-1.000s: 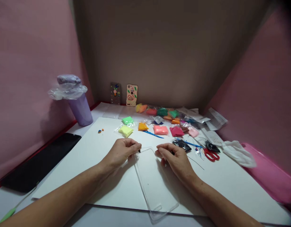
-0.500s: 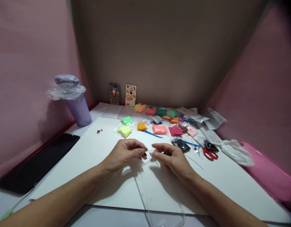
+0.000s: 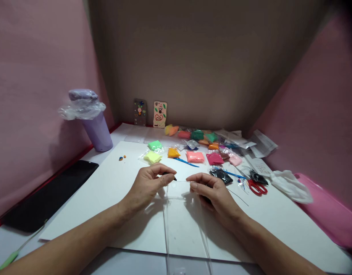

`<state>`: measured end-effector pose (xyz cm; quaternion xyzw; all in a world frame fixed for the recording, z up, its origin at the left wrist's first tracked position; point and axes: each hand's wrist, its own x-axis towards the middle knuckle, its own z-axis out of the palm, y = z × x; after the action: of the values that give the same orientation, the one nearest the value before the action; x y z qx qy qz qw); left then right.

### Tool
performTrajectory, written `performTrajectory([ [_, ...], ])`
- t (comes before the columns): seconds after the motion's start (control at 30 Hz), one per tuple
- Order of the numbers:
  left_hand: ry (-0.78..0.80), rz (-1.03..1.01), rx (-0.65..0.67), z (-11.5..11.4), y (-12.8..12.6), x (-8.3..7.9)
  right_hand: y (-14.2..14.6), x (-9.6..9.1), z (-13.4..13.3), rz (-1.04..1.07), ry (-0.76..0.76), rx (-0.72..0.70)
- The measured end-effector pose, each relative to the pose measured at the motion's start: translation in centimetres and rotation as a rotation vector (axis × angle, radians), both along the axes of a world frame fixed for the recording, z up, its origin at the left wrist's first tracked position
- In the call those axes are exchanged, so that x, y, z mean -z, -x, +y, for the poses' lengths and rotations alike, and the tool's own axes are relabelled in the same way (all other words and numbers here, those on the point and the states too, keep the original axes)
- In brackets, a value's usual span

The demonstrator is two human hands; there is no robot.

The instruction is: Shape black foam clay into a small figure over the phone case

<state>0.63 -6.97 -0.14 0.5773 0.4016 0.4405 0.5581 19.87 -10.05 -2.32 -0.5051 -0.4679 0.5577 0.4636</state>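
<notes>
My left hand (image 3: 149, 184) is closed, thumb and forefinger pinching a small black piece of clay (image 3: 175, 178). Opposite it, my right hand (image 3: 212, 191) pinches the far edge of a clear phone case (image 3: 187, 229), which stretches toward me over the white board (image 3: 113, 214). Something dark shows under the right palm, too shaded to name. The left fingers are close by the case's far left corner; whether they touch it I cannot tell. Just past the right hand lies a packet of black clay (image 3: 221, 176).
Coloured clay packets (image 3: 195, 157) lie beyond my hands, with a blue tool (image 3: 187, 163). Red-handled scissors (image 3: 257, 188) and a pink case (image 3: 325, 214) are at right. A purple tumbler (image 3: 97, 130) and black phone (image 3: 50, 194) stand left; two decorated cases (image 3: 160, 114) lean behind.
The clear case has swung straighter in front of me, its near end shifting left. My right hand now grips its far edge, and the left hand has risen slightly.
</notes>
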Motion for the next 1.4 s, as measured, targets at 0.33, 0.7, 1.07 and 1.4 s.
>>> performTrajectory([
  [0.33,0.169,0.015,0.122,0.3,-0.2,0.9,-0.1,0.3,0.1,0.134,-0.057,0.158],
  [0.7,0.166,-0.039,0.144,0.0,-0.4,1.0,-0.8,0.9,0.5,0.006,-0.198,0.244],
  [1.07,0.119,-0.044,0.225,-0.4,-0.6,0.5,-0.8,-0.1,0.2,-0.25,-0.368,0.12],
  [1.4,0.023,0.05,0.144,-0.3,-0.3,0.5,-0.5,-1.0,-0.3,-0.426,-0.248,-0.202],
])
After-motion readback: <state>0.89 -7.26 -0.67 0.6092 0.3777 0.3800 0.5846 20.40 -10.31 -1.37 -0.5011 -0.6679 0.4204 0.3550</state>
